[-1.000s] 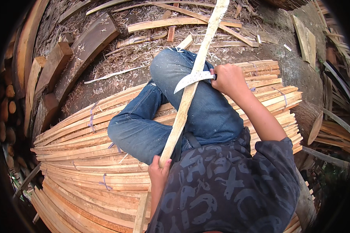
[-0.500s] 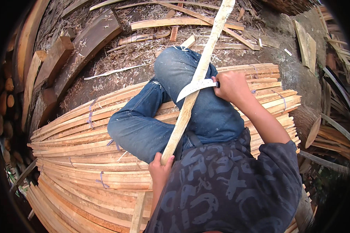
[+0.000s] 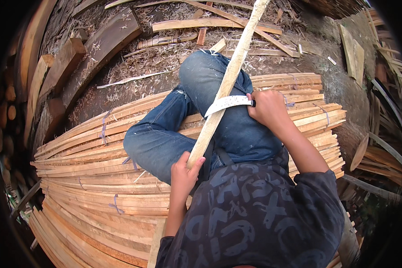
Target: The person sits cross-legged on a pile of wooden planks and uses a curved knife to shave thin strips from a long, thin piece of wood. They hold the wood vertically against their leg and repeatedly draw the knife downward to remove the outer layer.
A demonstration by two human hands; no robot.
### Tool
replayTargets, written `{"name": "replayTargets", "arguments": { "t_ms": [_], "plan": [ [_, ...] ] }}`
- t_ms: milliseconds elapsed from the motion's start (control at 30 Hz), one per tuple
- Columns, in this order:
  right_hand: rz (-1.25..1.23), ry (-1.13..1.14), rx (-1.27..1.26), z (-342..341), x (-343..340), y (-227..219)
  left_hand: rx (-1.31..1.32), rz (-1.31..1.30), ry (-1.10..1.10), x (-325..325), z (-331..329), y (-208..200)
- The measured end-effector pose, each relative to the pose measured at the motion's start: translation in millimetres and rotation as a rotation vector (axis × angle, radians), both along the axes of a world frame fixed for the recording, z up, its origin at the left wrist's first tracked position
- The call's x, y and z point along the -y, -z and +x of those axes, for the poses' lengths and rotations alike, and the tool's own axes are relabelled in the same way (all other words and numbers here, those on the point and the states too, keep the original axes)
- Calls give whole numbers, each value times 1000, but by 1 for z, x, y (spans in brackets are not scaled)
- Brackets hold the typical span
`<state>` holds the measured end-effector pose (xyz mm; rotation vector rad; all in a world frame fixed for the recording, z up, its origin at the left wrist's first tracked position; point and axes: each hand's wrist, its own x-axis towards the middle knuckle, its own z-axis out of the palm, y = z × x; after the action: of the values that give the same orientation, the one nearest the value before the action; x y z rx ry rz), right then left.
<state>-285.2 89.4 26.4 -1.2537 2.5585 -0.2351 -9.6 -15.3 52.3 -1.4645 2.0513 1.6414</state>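
My left hand [image 3: 184, 172] is closed round the near end of a long, pale wooden strip [image 3: 225, 89]. The strip slants up and away across my bent leg and runs past the top of the view. In my right hand [image 3: 269, 107] is a knife [image 3: 228, 103] with a curved, light, speckled blade and a black handle, most of it hidden by my fingers. Its blade lies across the strip above my thigh, tip pointing left. Whether the edge bites into the wood cannot be made out.
Under and beside me lie bundles of wooden strips [image 3: 71, 152] bound with purple ties. Thick beams [image 3: 102, 53] stand at the far left. Shavings and loose slats [image 3: 201, 25] cover the ground ahead, and a cut log [image 3: 358, 152] lies at right.
My left hand has moved up and away from my body, pushing the strip a little forward. My right hand and the knife have shifted slightly right, with the blade still across the strip.
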Motion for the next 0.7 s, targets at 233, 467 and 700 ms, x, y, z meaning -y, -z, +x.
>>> {"name": "replayTargets", "arguments": {
  "t_ms": [233, 467, 700],
  "plan": [
    [123, 281, -169, -69, 8, 9, 20, -123, 77, -9, -6, 4],
    [38, 398, -101, -90, -12, -2, 62, -69, 66, -24, 0, 2],
    [16, 102, -46, -36, 20, 24, 81, -67, 106, -17, -17, -2]
  ]
}}
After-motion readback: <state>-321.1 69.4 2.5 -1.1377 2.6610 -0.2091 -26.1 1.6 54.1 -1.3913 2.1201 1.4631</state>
